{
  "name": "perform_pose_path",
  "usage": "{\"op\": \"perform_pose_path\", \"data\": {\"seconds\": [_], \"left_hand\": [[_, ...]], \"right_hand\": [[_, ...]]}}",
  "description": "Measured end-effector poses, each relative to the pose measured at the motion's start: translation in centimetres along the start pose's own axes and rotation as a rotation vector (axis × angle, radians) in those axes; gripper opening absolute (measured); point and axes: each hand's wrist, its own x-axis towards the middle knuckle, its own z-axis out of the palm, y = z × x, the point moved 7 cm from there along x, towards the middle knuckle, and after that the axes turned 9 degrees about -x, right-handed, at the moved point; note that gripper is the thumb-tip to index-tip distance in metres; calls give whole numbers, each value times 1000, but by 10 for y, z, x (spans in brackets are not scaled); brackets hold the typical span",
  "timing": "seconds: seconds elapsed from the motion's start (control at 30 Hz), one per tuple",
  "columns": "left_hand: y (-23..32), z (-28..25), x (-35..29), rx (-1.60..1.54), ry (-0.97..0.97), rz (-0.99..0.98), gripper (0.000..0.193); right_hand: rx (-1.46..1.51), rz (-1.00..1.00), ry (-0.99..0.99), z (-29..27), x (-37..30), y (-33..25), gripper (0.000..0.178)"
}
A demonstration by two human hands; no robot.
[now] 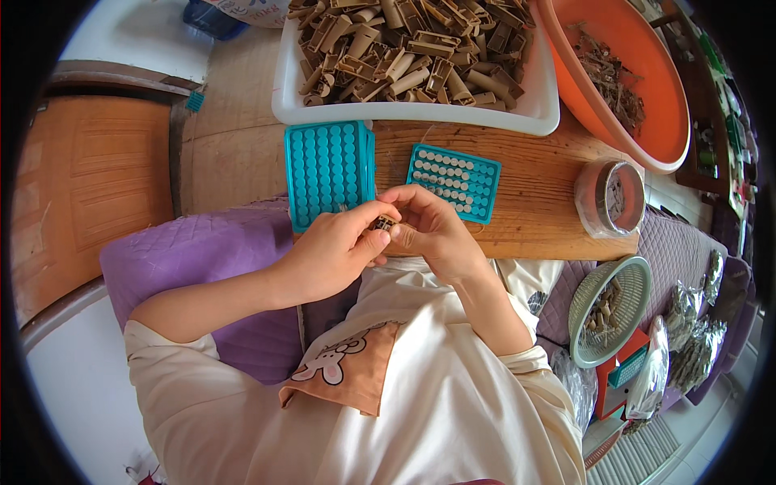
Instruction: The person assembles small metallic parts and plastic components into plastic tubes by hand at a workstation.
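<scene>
Above my lap, at the near edge of the wooden table (pixel 529 186), both hands meet around one small brown piece (pixel 386 222) with a dark patterned face. Thumb and fingers of my left hand (pixel 343 246) pinch it from the left. From the other side my right hand (pixel 432 230) presses on it with bent fingers. Its exact kind is too small to tell, and the fingers hide much of it. Just beyond my left hand lie stacked teal trays (pixel 327 170) with rows of round cells. A second teal tray (pixel 482 191) behind my right hand is partly filled with white round pieces.
A white bin (pixel 416 115) heaped with tan half-tube pieces (pixel 412 56) stands at the far side. Right of it is an orange basin (pixel 582 48) holding dry brown bits. A clear round tub (pixel 594 202) sits at the table's right end, above a grey-green basket (pixel 582 311) on the purple seat.
</scene>
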Motion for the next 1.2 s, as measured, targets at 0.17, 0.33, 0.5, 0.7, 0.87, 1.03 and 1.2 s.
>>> {"op": "perform_pose_path", "data": {"seconds": [0.17,0.33,0.5,0.7,0.87,1.03,1.2], "left_hand": [[7,-5,5,-420,-59,8,23],[23,-19,5,-539,-20,-62,24],[22,-23,5,-505,-11,-45,24],[24,-24,7,-492,-18,-48,23],[21,-26,7,-510,-10,-52,24],[27,-21,5,-518,-52,-23,24],[30,-21,2,-529,-46,35,26]], "right_hand": [[-277,-101,47,7,9,-33,26],[-671,-239,18,4,32,-72,25],[-967,-341,435,-37,77,-127,27],[-1326,-324,643,-52,100,-139,29],[-1181,-292,621,-46,94,-132,29],[-1334,-415,635,-50,101,-134,29],[-1461,-392,659,-45,107,-140,25]]}}
